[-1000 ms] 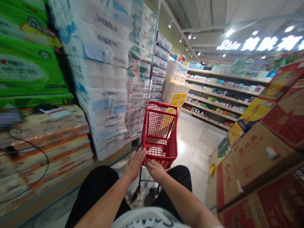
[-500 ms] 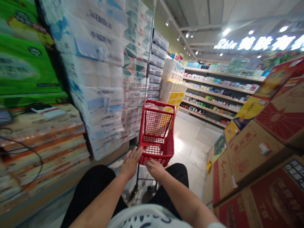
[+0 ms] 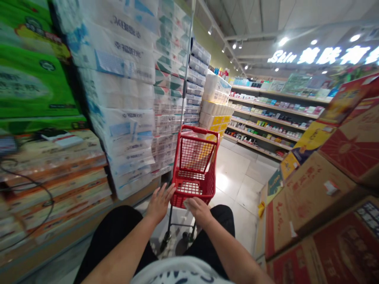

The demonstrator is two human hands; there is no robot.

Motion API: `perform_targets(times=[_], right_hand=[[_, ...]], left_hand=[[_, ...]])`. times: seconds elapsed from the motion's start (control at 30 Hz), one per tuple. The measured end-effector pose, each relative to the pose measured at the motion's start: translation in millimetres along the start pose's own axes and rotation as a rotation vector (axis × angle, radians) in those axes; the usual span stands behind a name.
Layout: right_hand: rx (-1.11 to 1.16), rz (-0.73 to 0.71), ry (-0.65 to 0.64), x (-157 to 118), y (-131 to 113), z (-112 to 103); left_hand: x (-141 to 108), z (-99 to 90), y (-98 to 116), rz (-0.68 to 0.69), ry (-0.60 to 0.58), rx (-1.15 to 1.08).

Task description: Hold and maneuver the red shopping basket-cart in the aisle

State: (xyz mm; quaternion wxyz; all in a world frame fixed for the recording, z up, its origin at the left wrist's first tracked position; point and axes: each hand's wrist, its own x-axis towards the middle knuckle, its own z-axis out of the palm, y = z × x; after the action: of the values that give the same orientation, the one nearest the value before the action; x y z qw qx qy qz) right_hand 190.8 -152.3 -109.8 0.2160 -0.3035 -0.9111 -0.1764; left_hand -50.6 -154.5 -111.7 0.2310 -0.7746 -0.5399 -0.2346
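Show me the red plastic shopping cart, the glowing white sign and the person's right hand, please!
Red plastic shopping cart (image 3: 210, 178): head view, on the basket's side wall.
Glowing white sign (image 3: 326, 55): head view, on one middle character.
Person's right hand (image 3: 200, 210): head view, on the back of it.

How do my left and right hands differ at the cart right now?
The left hand has its fingers extended and spread; the right hand's are bent. The right hand holds a pale scrap; none shows in the left hand. The left hand is at the red shopping cart's near left corner, the right hand by its near side. Both are bare.
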Motion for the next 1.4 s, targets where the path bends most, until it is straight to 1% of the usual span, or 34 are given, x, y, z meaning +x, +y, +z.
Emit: perform_targets(times=[0.13,0.27,0.43,0.53,0.6,0.73,0.83,0.9,0.97,1.07,1.13,1.2,1.27,1.4], right_hand=[[-0.007,-0.061,-0.051,-3,0,-4],[-0.001,-0.049,-0.006,0,-5,-3],[-0.022,-0.065,-0.081,8,-13,5],[-0.006,-0.083,-0.036,10,-18,8],[-0.008,-0.102,-0.033,9,-20,13],[-0.018,-0.075,-0.103,1,-23,31],[-0.021,-0.062,-0.129,-6,-25,44],[-0.02,-0.068,-0.136,-7,-28,47],[-0.016,-0.074,-0.141,-2,-31,42],[0.015,-0.119,-0.113,20,-37,24],[0.058,-0.184,-0.039,37,-38,10],[0.054,-0.203,0.01,49,-36,-1],[0.029,-0.221,0.007,51,-32,-5],[0.008,-0.208,-0.066,32,-24,2]], left_hand=[[-3,-3.6,-6,-0.022,0.014,0.034],[-4,-6.3,-12,-0.031,-0.005,0.031],[-5,-12.6,-15,-0.113,-0.033,0.017],[-6,-16.6,-17,-0.129,-0.044,0.012],[-8,-18.5,-20,-0.147,-0.039,0.011],[-11,-22.2,-26,-0.184,-0.038,0.009],[-12,-25.4,-26,-0.188,-0.065,0.021],[-11,-26.7,-25,-0.188,-0.086,0.024],[-11,-27.0,-22,-0.195,-0.104,0.017],[-9,-27.3,-20,-0.214,-0.132,-0.008],[-7,-28.8,-20,-0.217,-0.156,-0.024],[-4,-31.5,-21,-0.212,-0.179,-0.03],[0,-34.0,-22,-0.206,-0.202,-0.026],[7,-33.6,-21,-0.208,-0.221,-0.025]])
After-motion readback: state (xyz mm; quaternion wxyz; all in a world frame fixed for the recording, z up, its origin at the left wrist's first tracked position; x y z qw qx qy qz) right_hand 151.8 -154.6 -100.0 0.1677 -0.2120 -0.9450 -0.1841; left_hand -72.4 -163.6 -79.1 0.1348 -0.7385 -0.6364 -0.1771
